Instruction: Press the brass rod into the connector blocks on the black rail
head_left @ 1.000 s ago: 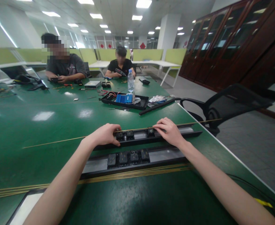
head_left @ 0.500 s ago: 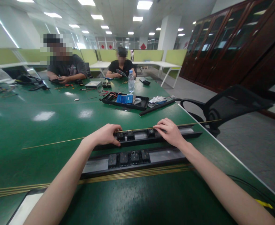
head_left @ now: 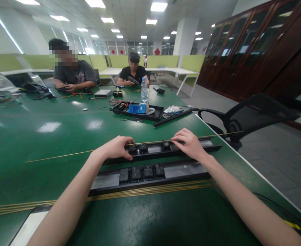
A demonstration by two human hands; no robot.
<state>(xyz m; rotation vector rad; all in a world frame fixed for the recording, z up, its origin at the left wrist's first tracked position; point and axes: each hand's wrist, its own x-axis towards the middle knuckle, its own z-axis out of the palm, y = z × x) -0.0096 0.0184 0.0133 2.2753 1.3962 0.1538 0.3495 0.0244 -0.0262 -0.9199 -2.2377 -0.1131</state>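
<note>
A long black channel (head_left: 152, 156) lies across the green table, with several black blocks inside it. My left hand (head_left: 116, 147) spans its left part, thumb on the near wall and fingers curled over the far side. Along the far wall runs a thin brass-coloured rod (head_left: 152, 141) that sticks out past both ends of the channel. My right hand (head_left: 187, 143) pinches this rod between thumb and fingers, right of the last block. Nearer to me is a second black channel (head_left: 183, 169) holding a row of black blocks (head_left: 136, 173).
Several brass-coloured rods (head_left: 140, 192) lie before the near channel. Beyond are a black tray (head_left: 150, 116), gloves (head_left: 174, 110), a black strip (head_left: 176, 118) and a water bottle (head_left: 144, 90). Two people sit at the far side. A chair (head_left: 258, 112) stands at the right edge.
My right hand has slid slightly right along the rod. The left hand stays on the channel, and the whole view has shifted a little.
</note>
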